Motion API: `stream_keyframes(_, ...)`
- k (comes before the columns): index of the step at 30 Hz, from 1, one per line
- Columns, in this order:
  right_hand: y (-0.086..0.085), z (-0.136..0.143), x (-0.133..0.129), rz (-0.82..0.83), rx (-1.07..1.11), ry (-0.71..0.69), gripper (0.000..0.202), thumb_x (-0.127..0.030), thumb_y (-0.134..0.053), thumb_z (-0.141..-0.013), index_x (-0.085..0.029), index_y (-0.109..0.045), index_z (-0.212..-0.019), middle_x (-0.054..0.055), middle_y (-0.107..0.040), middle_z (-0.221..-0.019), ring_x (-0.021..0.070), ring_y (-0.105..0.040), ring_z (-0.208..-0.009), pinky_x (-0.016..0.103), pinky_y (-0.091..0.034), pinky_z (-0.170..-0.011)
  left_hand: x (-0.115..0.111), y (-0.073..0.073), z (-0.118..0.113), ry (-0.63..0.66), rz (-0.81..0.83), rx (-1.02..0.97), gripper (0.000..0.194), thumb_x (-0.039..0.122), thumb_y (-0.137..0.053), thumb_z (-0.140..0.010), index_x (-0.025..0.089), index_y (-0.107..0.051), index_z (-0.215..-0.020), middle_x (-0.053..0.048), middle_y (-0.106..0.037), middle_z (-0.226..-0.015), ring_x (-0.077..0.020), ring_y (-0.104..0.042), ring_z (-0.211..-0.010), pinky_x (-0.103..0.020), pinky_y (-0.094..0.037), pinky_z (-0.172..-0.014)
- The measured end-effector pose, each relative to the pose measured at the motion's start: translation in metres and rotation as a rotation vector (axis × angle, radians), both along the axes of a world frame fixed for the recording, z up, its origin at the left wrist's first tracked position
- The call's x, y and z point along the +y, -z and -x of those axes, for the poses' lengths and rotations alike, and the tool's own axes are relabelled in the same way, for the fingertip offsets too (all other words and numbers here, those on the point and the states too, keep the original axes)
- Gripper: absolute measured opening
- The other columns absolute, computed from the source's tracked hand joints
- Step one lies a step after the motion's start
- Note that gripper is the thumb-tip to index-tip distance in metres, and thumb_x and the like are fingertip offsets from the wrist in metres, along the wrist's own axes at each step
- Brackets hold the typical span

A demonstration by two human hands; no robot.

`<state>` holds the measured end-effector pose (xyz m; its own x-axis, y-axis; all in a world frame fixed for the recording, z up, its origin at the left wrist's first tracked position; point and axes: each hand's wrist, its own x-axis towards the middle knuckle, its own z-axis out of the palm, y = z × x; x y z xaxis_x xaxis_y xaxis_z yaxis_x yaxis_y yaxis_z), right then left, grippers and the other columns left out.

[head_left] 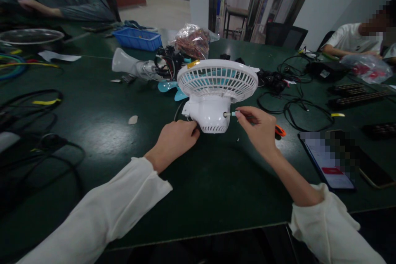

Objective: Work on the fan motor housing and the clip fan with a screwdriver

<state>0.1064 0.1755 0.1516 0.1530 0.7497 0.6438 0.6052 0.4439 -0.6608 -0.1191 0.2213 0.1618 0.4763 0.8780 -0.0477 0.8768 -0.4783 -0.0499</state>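
In the head view a white electric fan (213, 111) stands on the green table, its round grille (216, 80) tilted upward and away from me. Curled fingers of my left hand (177, 138) grip the fan at the lower left of its motor housing; the fingertips are hidden behind it. Between thumb and forefinger of my right hand (258, 128) is a small pale-blue and white stick-like piece (232, 114). Its white end meets a dark round hole in the right side of the housing. I cannot tell how deep it sits.
Behind the fan lie another white fan part (130, 64), blue blades (168, 86), a blue bin (137, 39) and a clear bag (194, 41). Black cables (297, 111) and phones (328, 163) are on the right; more cables lie left. Two people sit across the table.
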Motion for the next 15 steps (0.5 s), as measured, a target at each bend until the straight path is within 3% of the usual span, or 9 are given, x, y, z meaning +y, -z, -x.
stream_keyframes(15, 0.009, 0.005, 0.012, 0.108, 0.194, -0.061, 0.020, -0.037, -0.063, -0.083, -0.019, -0.071, -0.084, 0.001, -0.071, -0.068, 0.0127, -0.065, -0.052, 0.024, -0.053, -0.050, 0.003, 0.004, 0.002, 0.006, -0.003, -0.006, 0.036, 0.036, -0.035, -0.089, 0.018, -0.066, -0.087, -0.009, -0.070, -0.085, -0.0236, -0.067, -0.072, -0.033, -0.050, -0.063)
